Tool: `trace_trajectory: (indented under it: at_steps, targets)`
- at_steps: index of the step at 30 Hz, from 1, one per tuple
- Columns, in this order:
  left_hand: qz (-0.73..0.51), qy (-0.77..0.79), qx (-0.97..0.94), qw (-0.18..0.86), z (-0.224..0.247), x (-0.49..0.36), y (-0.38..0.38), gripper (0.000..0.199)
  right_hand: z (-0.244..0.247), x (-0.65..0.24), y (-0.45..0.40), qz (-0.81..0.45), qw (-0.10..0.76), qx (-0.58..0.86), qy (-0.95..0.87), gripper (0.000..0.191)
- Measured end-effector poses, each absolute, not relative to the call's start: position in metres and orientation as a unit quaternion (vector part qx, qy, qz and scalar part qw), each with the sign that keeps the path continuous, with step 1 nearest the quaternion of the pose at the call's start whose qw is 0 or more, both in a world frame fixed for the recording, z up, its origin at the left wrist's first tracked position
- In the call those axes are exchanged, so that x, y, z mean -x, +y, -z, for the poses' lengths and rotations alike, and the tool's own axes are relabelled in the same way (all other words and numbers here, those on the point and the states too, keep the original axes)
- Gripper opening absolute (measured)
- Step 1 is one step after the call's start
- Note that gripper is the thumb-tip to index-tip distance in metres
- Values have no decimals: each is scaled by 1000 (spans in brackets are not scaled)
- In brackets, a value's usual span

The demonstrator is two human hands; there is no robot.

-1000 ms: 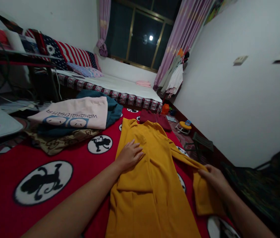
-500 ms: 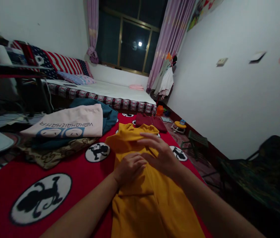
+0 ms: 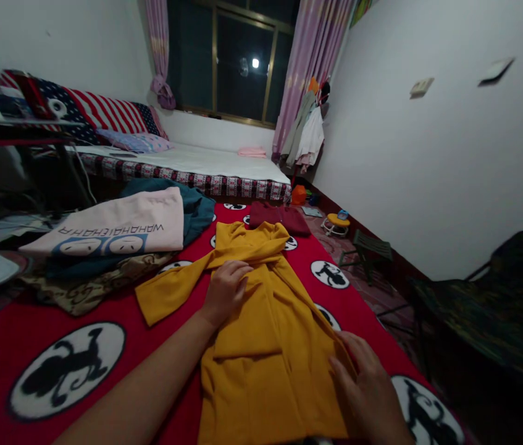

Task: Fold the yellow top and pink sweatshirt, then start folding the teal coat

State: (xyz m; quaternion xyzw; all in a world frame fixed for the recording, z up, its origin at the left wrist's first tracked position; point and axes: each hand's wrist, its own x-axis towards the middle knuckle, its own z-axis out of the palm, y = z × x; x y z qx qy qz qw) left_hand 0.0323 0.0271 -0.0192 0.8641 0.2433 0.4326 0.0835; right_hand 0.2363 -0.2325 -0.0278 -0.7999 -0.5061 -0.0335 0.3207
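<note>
A long-sleeved yellow dress [image 3: 252,334] lies lengthwise on a red blanket. One sleeve [image 3: 173,290] stretches out to the left over the blanket, and another crosses the upper part. My left hand [image 3: 226,293] rests on the dress just below the crossing sleeve, its fingers laid on the cloth. At the lower right edge of the dress, my right hand [image 3: 367,380] has its thumb on top of the cloth and its fingers along the side, taking the edge between them. The bottom hem reaches the lower border of the view.
The red blanket [image 3: 150,364] has round monkey prints. A pile with a pale pink printed garment [image 3: 122,216] lies left, and a folded maroon garment [image 3: 280,217] beyond the dress. A small stool [image 3: 370,247] and camouflage chair [image 3: 483,309] stand right; a bed [image 3: 187,164] is behind.
My right hand has moved from the upper middle of the dress down to its lower right edge. The left sleeve now lies out to the left. My left hand has shifted slightly left and up.
</note>
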Motion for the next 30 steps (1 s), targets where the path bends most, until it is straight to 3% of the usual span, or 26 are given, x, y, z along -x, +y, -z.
trace_trajectory:
  at_steps: [5, 10, 16, 25, 30]
  targets:
    - [-359, 370, -857, -11, 14, -21, 54, 30, 31, -237, -235, -9, 279, 828, -487, 41]
    - [-243, 386, -889, -25, 7, -21, 77, 18, 39, -238, -234, 3, 287, 833, -472, 45]
    - [-198, 380, -901, 69, -2, -25, 97, 18, 37, -236, -235, -15, 302, 819, -487, 38]
    - [-273, 425, -819, 273, -64, -38, 143, 27, 17, -238, -220, -92, 367, 806, -455, 35]
    - [-325, 425, -747, 395, -105, -58, 155, 17, -11, -226, -206, -132, 427, 769, -457, 34]
